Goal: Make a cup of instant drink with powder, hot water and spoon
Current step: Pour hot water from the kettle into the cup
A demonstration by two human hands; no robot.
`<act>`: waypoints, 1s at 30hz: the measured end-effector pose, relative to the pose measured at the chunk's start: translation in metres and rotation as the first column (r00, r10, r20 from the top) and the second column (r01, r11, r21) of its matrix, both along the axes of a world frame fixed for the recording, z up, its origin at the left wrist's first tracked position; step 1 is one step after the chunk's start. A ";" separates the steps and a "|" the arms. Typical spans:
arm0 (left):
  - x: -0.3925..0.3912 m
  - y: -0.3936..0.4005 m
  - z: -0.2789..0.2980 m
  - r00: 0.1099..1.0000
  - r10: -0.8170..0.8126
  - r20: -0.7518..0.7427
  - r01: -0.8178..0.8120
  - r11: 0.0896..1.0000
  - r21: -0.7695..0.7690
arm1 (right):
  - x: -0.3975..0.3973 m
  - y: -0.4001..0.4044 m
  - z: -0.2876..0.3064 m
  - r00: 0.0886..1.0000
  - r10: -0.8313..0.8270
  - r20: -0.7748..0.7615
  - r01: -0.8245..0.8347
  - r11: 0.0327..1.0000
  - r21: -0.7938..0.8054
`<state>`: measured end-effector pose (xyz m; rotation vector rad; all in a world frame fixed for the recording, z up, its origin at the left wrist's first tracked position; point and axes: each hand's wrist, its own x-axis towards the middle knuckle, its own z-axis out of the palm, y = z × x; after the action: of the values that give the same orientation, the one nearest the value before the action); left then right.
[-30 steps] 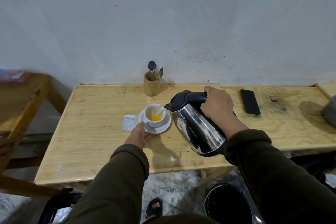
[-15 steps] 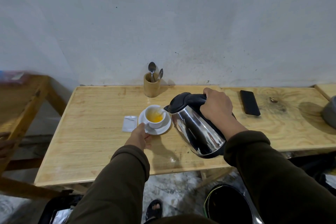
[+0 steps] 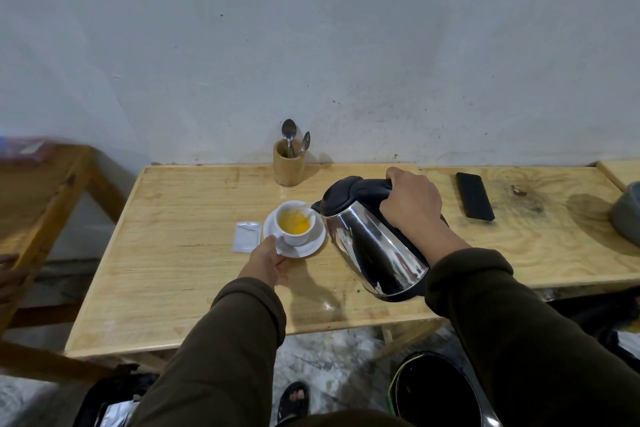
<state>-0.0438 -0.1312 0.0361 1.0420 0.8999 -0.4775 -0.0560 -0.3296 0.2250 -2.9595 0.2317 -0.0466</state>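
Bare grey plaster backs a pale wooden worktop [image 3: 180, 253], and the pour is under way near its middle. A white cup [image 3: 295, 222] sits on a white saucer [image 3: 313, 247], holding yellow-orange liquid that looks partly filled, the level well below the rim. The right hand [image 3: 410, 199] is clenched round the black handle of a steel kettle [image 3: 372, 246], which is tilted toward nine o'clock so that its spout hangs just over the cup's rim at the cup's three o'clock side; a thin stream seems to enter there. The left hand [image 3: 266, 262] pinches the saucer's edge at about seven o'clock, steadying it.

A torn white sachet [image 3: 246, 236] lies flat just beside the saucer at nine o'clock. At twelve o'clock from the cup, against the wall, a bamboo holder [image 3: 288, 166] carries two spoons [image 3: 289, 137], untouched. A dark phone [image 3: 474, 196] lies well apart at two o'clock.

The risks I judge from here: tipping the kettle further could send water over the small cup's rim and onto the saucer, where the left fingers sit close to the scald. A spout drifting off the rim would wet the worktop and the sachet. Pulling the saucer while pouring could slop the drink. Stirring is not yet done.
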 end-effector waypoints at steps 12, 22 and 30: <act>0.006 -0.002 -0.028 0.997 0.037 0.066 -0.044 0.993 0.108 | -0.010 -0.031 -0.014 0.977 -0.213 0.032 0.195 0.939 0.284; -0.040 -0.071 -0.003 0.885 -0.446 -0.136 0.373 0.501 0.781 | -0.041 -0.080 -0.020 0.844 -0.523 0.115 0.347 0.698 0.627; -0.062 -0.125 -0.017 0.578 -0.729 -0.367 0.620 0.100 0.778 | -0.057 -0.125 -0.033 0.738 -0.668 0.097 0.394 0.544 0.741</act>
<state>-0.1058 -0.2558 0.0187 2.5132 0.4194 -0.7470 -0.1133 -0.4550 0.1915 -1.9672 0.9006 -0.4914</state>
